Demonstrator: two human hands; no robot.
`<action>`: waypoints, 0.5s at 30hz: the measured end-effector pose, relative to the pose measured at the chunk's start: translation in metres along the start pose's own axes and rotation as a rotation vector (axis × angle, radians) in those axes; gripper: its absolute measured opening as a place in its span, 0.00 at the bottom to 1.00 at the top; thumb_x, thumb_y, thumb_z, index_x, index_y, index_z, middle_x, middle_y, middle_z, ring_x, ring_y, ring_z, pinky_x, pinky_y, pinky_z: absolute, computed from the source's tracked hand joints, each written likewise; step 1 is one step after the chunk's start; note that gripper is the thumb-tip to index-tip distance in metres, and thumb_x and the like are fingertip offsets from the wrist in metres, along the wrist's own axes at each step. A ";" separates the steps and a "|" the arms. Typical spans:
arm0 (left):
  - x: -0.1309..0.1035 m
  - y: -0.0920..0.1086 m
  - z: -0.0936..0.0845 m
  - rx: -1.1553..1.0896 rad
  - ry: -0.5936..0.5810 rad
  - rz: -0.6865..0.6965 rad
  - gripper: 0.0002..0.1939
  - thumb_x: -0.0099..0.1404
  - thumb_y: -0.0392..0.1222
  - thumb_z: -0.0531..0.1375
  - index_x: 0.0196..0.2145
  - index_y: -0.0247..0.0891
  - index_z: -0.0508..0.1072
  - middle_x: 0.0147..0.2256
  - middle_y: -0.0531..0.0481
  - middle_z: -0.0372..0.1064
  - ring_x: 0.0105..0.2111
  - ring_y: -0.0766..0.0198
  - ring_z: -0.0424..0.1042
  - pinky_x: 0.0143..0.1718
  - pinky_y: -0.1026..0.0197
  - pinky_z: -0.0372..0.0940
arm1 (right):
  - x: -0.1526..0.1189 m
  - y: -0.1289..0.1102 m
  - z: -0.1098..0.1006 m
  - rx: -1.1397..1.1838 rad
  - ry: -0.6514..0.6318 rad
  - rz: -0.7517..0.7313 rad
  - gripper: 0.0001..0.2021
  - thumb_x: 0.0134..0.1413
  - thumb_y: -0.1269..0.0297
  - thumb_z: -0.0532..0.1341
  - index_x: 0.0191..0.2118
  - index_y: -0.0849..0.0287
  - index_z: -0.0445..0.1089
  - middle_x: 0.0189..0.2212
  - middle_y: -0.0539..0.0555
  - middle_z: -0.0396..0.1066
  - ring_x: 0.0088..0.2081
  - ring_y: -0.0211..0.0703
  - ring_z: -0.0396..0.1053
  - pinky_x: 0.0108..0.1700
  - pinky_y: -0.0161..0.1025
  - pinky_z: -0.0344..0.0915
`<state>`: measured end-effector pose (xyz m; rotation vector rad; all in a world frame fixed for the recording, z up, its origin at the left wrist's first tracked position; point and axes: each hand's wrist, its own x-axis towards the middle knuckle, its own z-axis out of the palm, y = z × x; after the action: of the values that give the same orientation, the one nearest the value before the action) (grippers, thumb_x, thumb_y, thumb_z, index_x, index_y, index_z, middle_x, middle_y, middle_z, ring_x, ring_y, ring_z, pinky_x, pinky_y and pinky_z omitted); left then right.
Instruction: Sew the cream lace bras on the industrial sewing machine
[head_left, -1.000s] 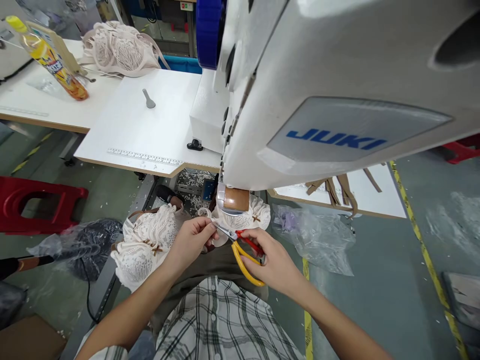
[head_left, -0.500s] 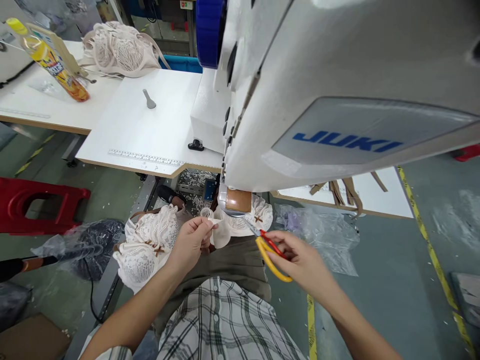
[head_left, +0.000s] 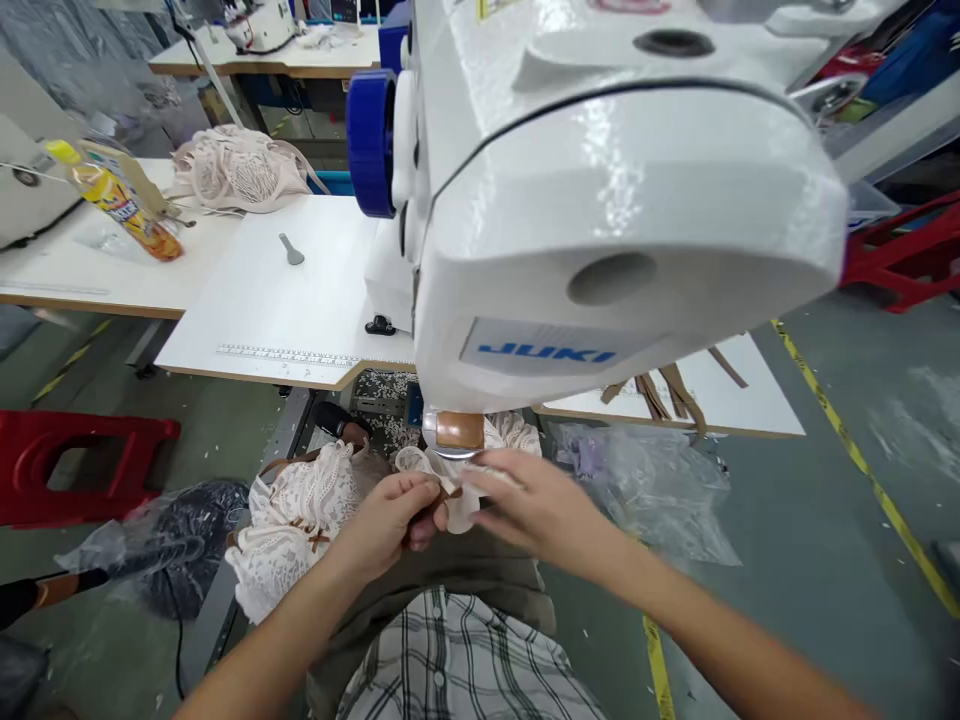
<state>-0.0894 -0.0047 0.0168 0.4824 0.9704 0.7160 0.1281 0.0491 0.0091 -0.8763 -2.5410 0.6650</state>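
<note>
My left hand (head_left: 394, 515) is closed in a pinch on the edge of a white lace bra (head_left: 461, 512), where a short brown strip shows at the fingertips. The bra hangs at the rounded end of the sewing machine's lower arm (head_left: 454, 432), with part of it behind that arm. My right hand (head_left: 525, 505) reaches in from the right, slightly blurred, its fingers stretched and apart over the fabric. No scissors show in it. Left of my lap lies a pile of white lace bras (head_left: 292, 530) with brown cross ties.
The white JUKI machine head (head_left: 600, 230) looms over my hands. A white table (head_left: 277, 290) at left bears a grey tool (head_left: 291, 250) and a drink bottle (head_left: 120, 205). Brown strips (head_left: 675, 395) lie at right above a plastic bag (head_left: 652, 490). A red stool (head_left: 82, 465) stands left.
My right hand has moved left to the bra; the yellow-and-red scissors it held are out of sight. A brown strip now shows at my left fingertips. The camera view has tilted upward.
</note>
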 end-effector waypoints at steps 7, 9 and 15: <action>-0.010 -0.004 -0.014 0.794 0.328 0.320 0.13 0.65 0.50 0.57 0.34 0.38 0.74 0.31 0.46 0.72 0.30 0.61 0.69 0.31 0.61 0.63 | -0.008 0.011 0.025 0.151 -0.043 0.270 0.13 0.65 0.58 0.52 0.40 0.55 0.72 0.32 0.55 0.74 0.34 0.44 0.70 0.35 0.38 0.66; -0.008 -0.023 -0.019 0.788 0.447 0.463 0.16 0.65 0.51 0.58 0.44 0.39 0.73 0.37 0.44 0.72 0.38 0.57 0.70 0.42 0.57 0.64 | -0.010 0.017 0.020 0.325 0.127 0.518 0.14 0.63 0.53 0.55 0.34 0.56 0.69 0.26 0.53 0.70 0.28 0.42 0.68 0.30 0.37 0.64; 0.018 -0.091 0.013 -0.086 -0.200 0.148 0.46 0.53 0.76 0.57 0.62 0.47 0.59 0.51 0.41 0.69 0.48 0.47 0.71 0.47 0.46 0.67 | -0.007 -0.015 0.032 1.327 0.252 0.813 0.16 0.58 0.48 0.57 0.32 0.57 0.62 0.24 0.51 0.65 0.23 0.38 0.64 0.24 0.35 0.65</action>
<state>-0.0416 -0.0540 -0.0466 0.5437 0.7189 0.8222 0.1112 0.0241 -0.0102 -1.2155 -0.9416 1.9254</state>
